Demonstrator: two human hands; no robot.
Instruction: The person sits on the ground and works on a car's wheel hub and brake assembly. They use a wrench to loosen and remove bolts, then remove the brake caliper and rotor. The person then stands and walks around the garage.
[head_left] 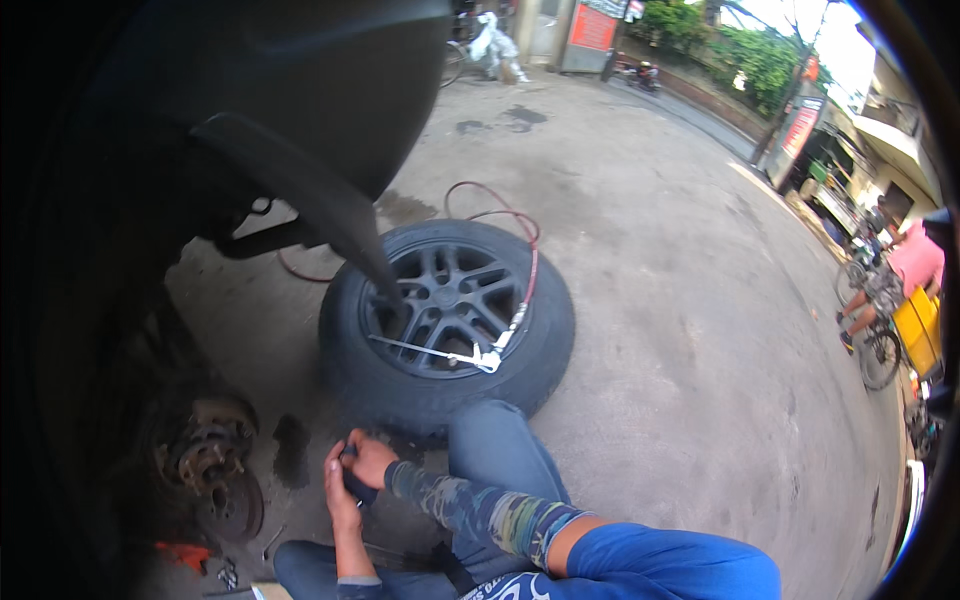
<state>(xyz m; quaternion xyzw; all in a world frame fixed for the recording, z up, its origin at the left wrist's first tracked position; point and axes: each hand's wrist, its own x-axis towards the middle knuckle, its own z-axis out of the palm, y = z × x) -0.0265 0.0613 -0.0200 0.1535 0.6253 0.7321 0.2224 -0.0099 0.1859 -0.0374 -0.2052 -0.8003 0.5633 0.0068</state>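
Both hands meet just off the near left edge of the wheel (448,297), with a small black object (358,488) between them. Fingers and palms cover much of it, so its exact kind is hard to make out. The left hand (342,488) is pressed to the object's left side, its fingers pointing up toward the wheel; its forearm rises almost straight from below. The right hand (373,462) bends in over the object's top, fingers curled, the camouflage sleeve (480,508) slanting in from the right below the wheel; whether its grip pinches the object or only rests on it, I cannot tell.

A bent knee in jeans (505,445) hides part of the wheel's near edge. A dark curved strip (315,195) hangs in front of the wheel's left side, covering some spokes. Across the wheel's near half lies a blow gun (487,360), its red hose (533,228) looping past the far edge. Left of and nearer than the wheel, an exposed wheel hub (205,455) sits in deep shadow, its outline partly lost.
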